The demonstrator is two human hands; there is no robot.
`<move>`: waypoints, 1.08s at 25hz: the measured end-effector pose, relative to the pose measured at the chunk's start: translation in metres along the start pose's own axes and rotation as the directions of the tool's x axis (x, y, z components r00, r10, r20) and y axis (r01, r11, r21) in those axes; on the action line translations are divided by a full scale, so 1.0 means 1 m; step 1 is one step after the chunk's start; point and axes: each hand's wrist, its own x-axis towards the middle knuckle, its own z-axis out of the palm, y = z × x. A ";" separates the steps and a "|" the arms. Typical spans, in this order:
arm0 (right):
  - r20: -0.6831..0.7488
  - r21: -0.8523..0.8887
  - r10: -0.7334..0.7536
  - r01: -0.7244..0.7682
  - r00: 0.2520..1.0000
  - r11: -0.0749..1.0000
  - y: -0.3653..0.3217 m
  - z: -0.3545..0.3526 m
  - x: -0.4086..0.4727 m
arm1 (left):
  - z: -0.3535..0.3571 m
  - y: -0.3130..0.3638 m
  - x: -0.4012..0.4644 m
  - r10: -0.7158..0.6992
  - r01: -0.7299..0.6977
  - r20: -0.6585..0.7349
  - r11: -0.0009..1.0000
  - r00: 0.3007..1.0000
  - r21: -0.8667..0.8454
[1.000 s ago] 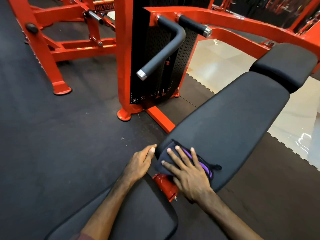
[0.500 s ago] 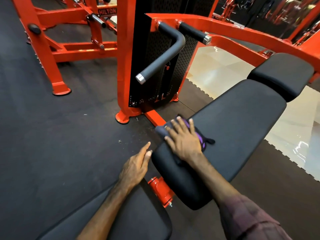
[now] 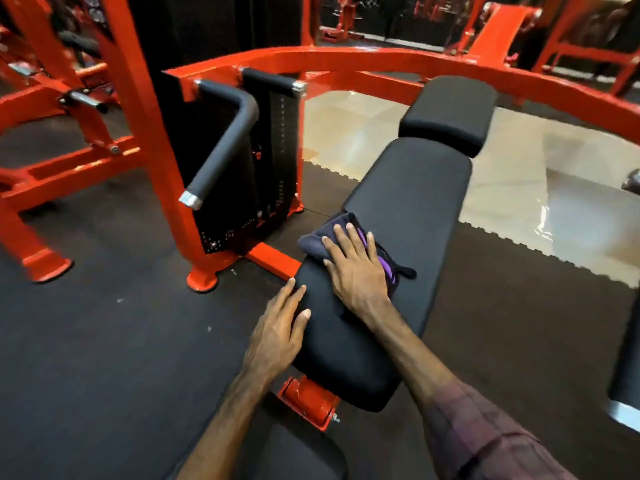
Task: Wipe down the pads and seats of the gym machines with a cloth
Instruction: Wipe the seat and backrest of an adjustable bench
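Head view, item by item.

Right hand (image 3: pixel 358 270): lying flat with fingers spread, pressing the cloth (image 3: pixel 320 242) onto the left edge of the long back pad (image 3: pixel 405 209). Compared with half a second ago, it is sitting a little farther up the pad, with more bare pad showing behind the wrist.

Cloth: dark with a purple stripe, bunched under the palm, one corner overhanging the pad's left edge.

Left hand (image 3: pixel 278 332): fingers straight and close together, now resting against the pad's lower left side; half a second ago it was held just clear of it.

Head pad (image 3: pixel 448 114): lying just beyond the back pad's far end, untouched.

Seat (image 3: pixel 298 452): showing at the bottom edge, joined by a red bracket (image 3: pixel 310 401).

Open room: dark floor mat (image 3: pixel 104 341) running wide to the left; pale tile (image 3: pixel 519 188) lying to the right past a toothed mat edge. The handle bar (image 3: pixel 225 147) and red frame post (image 3: pixel 162 161) are standing near the pad's left side.
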 end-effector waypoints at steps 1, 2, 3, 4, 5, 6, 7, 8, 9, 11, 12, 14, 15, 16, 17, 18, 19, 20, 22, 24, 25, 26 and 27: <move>-0.041 0.030 0.062 -0.061 0.997 0.998 0.003 -0.004 -0.014 | 0.000 0.007 0.013 0.051 -0.051 0.004 0.998 0.999 0.025; -0.090 0.061 0.116 -0.111 0.989 0.992 0.007 -0.008 -0.034 | 0.001 0.014 0.026 0.094 -0.095 0.007 0.994 0.996 0.048; -0.134 0.094 0.181 -0.170 0.974 0.981 0.012 -0.012 -0.057 | 0.002 0.023 0.040 0.131 -0.131 0.013 0.989 0.991 0.071; -0.175 0.137 0.261 -0.239 0.949 0.961 0.016 -0.016 -0.081 | 0.004 0.033 0.054 0.162 -0.164 0.024 0.982 0.986 0.091; -0.203 0.196 0.351 -0.313 0.914 0.929 0.017 -0.018 -0.104 | 0.007 0.040 0.067 0.194 -0.196 0.030 0.974 0.981 0.111; -0.211 0.274 0.443 -0.383 0.871 0.882 0.013 -0.019 -0.126 | 0.010 0.048 0.079 0.225 -0.229 0.041 0.965 0.973 0.128; -0.201 0.365 0.528 -0.437 0.825 0.822 0.007 -0.018 -0.146 | 0.016 0.056 0.094 0.249 -0.256 0.064 0.956 0.966 0.143; -0.180 0.455 0.591 -0.466 0.786 0.759 0.000 -0.014 -0.162 | 0.023 0.065 0.107 0.243 -0.255 0.092 0.953 0.966 0.161; -0.160 0.537 0.626 -0.465 0.763 0.704 -0.007 -0.009 -0.174 | 0.029 0.074 0.119 0.204 -0.223 0.118 0.957 0.972 0.183; -0.156 0.642 0.657 -0.430 0.737 0.635 -0.005 0.001 -0.177 | 0.038 0.091 0.140 0.087 -0.123 0.153 0.962 0.984 0.245; -0.145 0.680 0.681 -0.428 0.718 0.596 0.006 0.003 -0.168 | 0.041 0.095 0.148 0.040 -0.082 0.157 0.960 0.987 0.268; -0.103 0.757 0.723 -0.417 0.683 0.503 0.039 0.001 -0.139 | 0.045 0.097 0.155 -0.008 -0.035 0.146 0.957 0.989 0.287; -0.088 0.793 0.741 -0.404 0.666 0.457 0.056 0.002 -0.125 | 0.044 0.095 0.155 -0.022 -0.019 0.142 0.958 0.990 0.285; -0.073 0.823 0.756 -0.389 0.650 0.414 0.068 0.002 -0.114 | 0.043 0.095 0.156 -0.039 -0.003 0.142 0.960 0.989 0.279; -0.061 0.849 0.769 -0.372 0.637 0.375 0.070 0.001 -0.108 | 0.041 0.094 0.158 -0.058 0.018 0.143 0.964 0.988 0.265; -0.050 0.861 0.779 -0.368 0.625 0.350 0.066 0.000 -0.109 | 0.039 0.094 0.162 -0.077 0.038 0.150 0.968 0.986 0.247; -0.055 0.851 0.784 -0.381 0.618 0.360 0.057 0.000 -0.117 | 0.036 0.095 0.167 -0.091 0.051 0.164 0.971 0.982 0.233; -0.080 0.825 0.779 -0.397 0.621 0.402 0.046 0.001 -0.127 | 0.033 0.096 0.173 -0.093 0.053 0.182 0.975 0.979 0.215; -0.135 0.798 0.750 -0.377 0.648 0.469 0.039 0.003 -0.136 | 0.029 0.097 0.186 -0.083 0.057 0.197 0.989 0.977 0.138; -0.102 0.834 0.746 -0.352 0.658 0.425 0.071 0.004 -0.108 | 0.028 0.094 0.192 -0.073 0.060 0.194 0.996 0.978 0.072; -0.081 0.849 0.752 -0.350 0.655 0.396 0.090 0.000 -0.087 | 0.029 0.093 0.192 -0.061 0.051 0.188 0.997 0.980 0.057; -0.068 0.857 0.759 -0.352 0.647 0.377 0.109 -0.003 -0.066 | 0.029 0.092 0.193 -0.051 0.043 0.183 0.998 0.982 0.048; -0.062 0.865 0.768 -0.350 0.637 0.359 0.122 -0.006 -0.052 | 0.029 0.092 0.192 -0.048 0.041 0.183 0.998 0.982 0.041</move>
